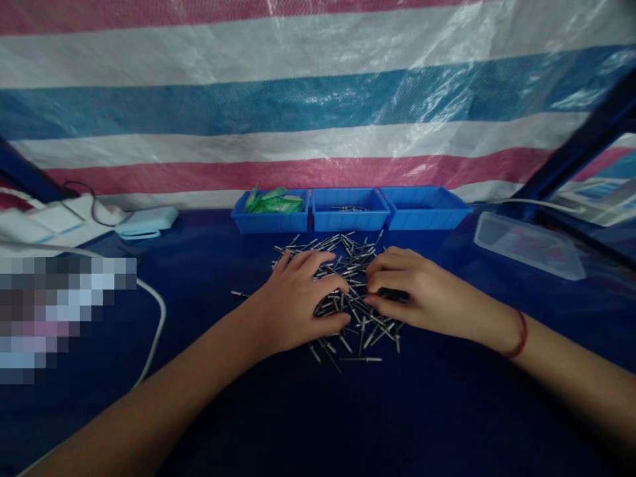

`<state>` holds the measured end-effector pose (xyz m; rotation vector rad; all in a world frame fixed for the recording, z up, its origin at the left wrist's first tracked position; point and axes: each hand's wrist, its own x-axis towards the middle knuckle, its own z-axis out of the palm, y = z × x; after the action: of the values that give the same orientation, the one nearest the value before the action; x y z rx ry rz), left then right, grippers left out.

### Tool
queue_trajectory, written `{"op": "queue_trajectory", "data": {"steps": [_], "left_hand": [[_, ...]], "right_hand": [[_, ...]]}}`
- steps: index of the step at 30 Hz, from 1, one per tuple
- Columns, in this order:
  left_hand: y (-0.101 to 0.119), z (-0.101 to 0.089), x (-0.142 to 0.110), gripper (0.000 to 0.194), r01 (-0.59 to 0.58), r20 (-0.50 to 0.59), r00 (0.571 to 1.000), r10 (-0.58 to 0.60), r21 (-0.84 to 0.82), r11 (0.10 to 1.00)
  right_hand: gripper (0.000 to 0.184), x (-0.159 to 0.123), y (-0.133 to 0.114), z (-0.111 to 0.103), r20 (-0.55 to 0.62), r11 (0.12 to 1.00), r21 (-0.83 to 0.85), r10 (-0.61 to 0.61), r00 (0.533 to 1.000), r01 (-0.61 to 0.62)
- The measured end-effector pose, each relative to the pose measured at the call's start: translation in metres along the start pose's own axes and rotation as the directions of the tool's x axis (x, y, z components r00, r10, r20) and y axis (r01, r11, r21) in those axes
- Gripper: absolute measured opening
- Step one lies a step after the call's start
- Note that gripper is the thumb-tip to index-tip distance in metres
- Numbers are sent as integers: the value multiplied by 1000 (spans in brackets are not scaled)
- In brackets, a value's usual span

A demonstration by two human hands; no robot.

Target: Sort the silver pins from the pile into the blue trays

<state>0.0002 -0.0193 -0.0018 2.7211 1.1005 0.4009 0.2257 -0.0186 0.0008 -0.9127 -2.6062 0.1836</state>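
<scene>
A loose pile of silver blind rivets (pixel 355 311) lies on the dark blue tabletop between my hands. My left hand (pixel 293 298) rests over the left side of the pile, fingers spread and open, thumb and index apart above the rivets. At the right edge of the pile, my right hand (pixel 415 288) is closed, its fingers curled and the thumb and index tips close together. Whatever sits between those tips is too small to make out. One stray rivet (pixel 240 293) lies left of my left hand, and another rivet (pixel 366 359) lies in front of the pile.
Three blue bins stand behind the pile: a left bin (pixel 271 224) with green packets, a middle bin (pixel 350 222) with a few rivets, and a right bin (pixel 427 218). A clear plastic lid (pixel 529 246) lies right. A light blue case (pixel 148 220) and white cable (pixel 161 308) are left.
</scene>
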Motion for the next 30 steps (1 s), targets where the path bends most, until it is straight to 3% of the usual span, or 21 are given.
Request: {"op": "queue_trajectory", "data": {"steps": [10, 15, 23, 26, 30], "left_hand": [[2, 7, 4, 17, -75, -48, 996, 75, -5, 997], [2, 10, 5, 14, -57, -57, 997, 58, 23, 998], [6, 8, 9, 18, -43, -147, 988, 36, -45, 998], [8, 9, 11, 24, -26, -204, 979, 4, -105, 994], [11, 13, 12, 23, -14, -247, 968, -40, -216, 976]], "right_hand": [[15, -1, -2, 5, 17, 999, -26, 48, 999, -47], [19, 1, -5, 4, 0, 985, -164, 53, 999, -52], [20, -2, -4, -9, -115, 904, -428, -45, 992, -9], [20, -3, -6, -11, -150, 921, -389, -47, 988, -15], [15, 0, -12, -4, -261, 990, -134, -2, 965, -34]]}}
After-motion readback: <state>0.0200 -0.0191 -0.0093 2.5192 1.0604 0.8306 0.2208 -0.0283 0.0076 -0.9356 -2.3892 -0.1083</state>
